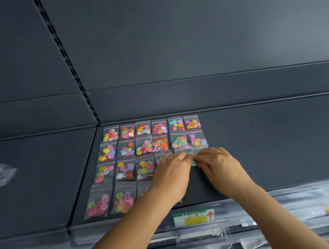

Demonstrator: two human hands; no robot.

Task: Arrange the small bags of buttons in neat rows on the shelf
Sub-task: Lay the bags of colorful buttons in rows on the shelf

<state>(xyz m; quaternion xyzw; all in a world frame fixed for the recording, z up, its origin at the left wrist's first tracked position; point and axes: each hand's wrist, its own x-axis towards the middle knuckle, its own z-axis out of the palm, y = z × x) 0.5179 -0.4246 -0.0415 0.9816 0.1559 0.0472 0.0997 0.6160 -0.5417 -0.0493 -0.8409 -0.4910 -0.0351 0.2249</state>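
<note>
Several small clear bags of coloured buttons [127, 149] lie in rows on the dark shelf [266, 147]. The two back rows are full across; the third row and the front row [99, 204] are partly covered by my hands. My left hand [172, 173] and my right hand [219, 165] meet fingertip to fingertip over a small bag [193, 162] in the third row, toward its right end. Both pinch that bag's edge. Most of this bag is hidden under my fingers.
The shelf's right half is bare dark surface. A green and yellow price label [193, 217] sits on the shelf's front rail. A crumpled clear plastic bag [1, 174] lies on the neighbouring shelf at left. Packaged goods hang below the front rail.
</note>
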